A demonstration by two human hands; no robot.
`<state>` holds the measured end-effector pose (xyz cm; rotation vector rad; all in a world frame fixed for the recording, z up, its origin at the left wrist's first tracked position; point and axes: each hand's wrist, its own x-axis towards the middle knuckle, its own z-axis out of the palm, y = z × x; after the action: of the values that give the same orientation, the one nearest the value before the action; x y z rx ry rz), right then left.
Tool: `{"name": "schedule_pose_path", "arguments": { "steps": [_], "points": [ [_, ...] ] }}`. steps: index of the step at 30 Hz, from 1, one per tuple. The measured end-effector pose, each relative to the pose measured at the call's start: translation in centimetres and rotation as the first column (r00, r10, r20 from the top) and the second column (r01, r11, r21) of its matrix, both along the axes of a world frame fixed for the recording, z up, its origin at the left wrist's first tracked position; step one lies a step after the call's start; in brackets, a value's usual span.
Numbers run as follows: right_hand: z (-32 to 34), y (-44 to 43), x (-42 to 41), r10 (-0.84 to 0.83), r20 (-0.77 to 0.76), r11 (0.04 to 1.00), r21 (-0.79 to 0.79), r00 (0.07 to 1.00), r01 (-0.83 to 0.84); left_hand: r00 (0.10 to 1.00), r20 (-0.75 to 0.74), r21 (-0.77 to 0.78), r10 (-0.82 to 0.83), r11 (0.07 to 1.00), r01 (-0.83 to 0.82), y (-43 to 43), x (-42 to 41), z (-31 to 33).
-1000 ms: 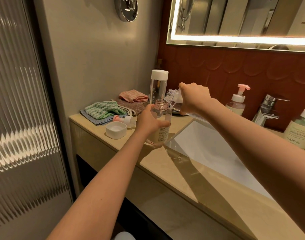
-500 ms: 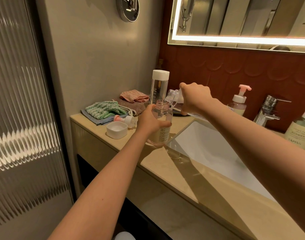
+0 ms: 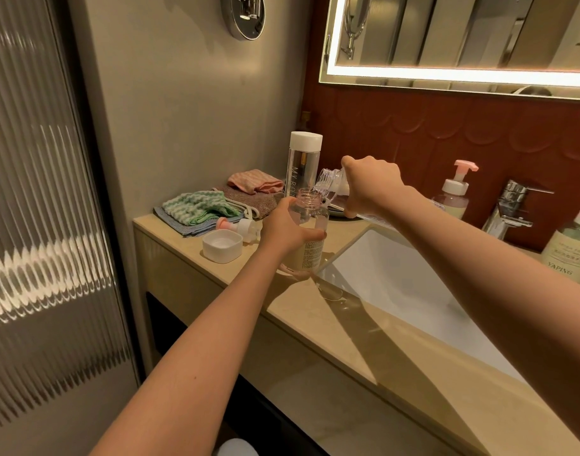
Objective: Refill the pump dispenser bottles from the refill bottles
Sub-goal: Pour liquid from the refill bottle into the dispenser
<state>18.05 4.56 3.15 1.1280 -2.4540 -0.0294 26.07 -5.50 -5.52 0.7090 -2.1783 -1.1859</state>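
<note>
The open dispenser bottle [image 3: 311,255] is standing upright on the bench [image 3: 397,357], just beside the left corner of the sink [image 3: 397,281], with its pump off and its threaded neck bare. The left grip [image 3: 288,228] is clamping it: the fingers are curling round the clear shoulder, so the neck is rising above the grip and the labelled lower body is showing below it. The lower part is looking pale and milky.

The right grip [image 3: 371,185] is wrapping round the refill bottle [image 3: 329,182], left of the sink and above the bench. That bottle is tilting steeply, with its open mouth pointing down at the dispenser's neck, right at the rim; whether the two are touching is not clear, and no stream is showing plainly. Most of its body is hiding behind the grip and wrist.

Further left of the sink, the removed pump head [image 3: 239,227] is lying on its side, and a white cap [image 3: 222,245] is sitting mouth-up just in front of it. Beyond these, folded cloths [image 3: 196,210] are piling up at the far left end. A tall clear bottle [image 3: 303,166] with a white lid is standing behind the sink's left corner.

Behind the sink, a second pump dispenser [image 3: 453,195] is standing beside the tap [image 3: 512,205], and a green-labelled bottle [image 3: 568,248] is standing at the sink's right.
</note>
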Motion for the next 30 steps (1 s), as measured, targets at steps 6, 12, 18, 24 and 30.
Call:
{"name": "schedule_pose_path", "arguments": {
  "steps": [6, 12, 18, 24, 30],
  "points": [
    [-0.08, 0.11, 0.01, 0.004, -0.022, 1.000, -0.004, 1.000, -0.004, 1.000, 0.000, -0.003, 0.003, 1.000, -0.003, 0.11, 0.19, 0.09],
    [-0.12, -0.02, -0.12, 0.014, -0.029, 1.000, -0.007, 0.999, -0.014, 1.000, 0.004, 0.004, 0.002, 1.000, -0.002, 0.19, 0.24, 0.16],
    [-0.14, 0.05, -0.14, 0.008, -0.026, 1.000, -0.011, 1.000, -0.008, 1.000, 0.007, 0.001, 0.002, 1.000, -0.002, 0.16, 0.22, 0.17],
    [-0.03, 0.12, -0.06, 0.013, -0.019, 1.000, -0.014, 1.000, -0.013, 1.000, -0.001, -0.002, -0.003, 1.000, 0.003, 0.16, 0.29, 0.13],
    [0.35, 0.27, 0.15, 0.013, -0.036, 1.000, 0.014, 0.999, -0.013, 1.000, -0.001, -0.008, -0.003, 1.000, 0.003, 0.10, 0.23, 0.16]
  ]
}}
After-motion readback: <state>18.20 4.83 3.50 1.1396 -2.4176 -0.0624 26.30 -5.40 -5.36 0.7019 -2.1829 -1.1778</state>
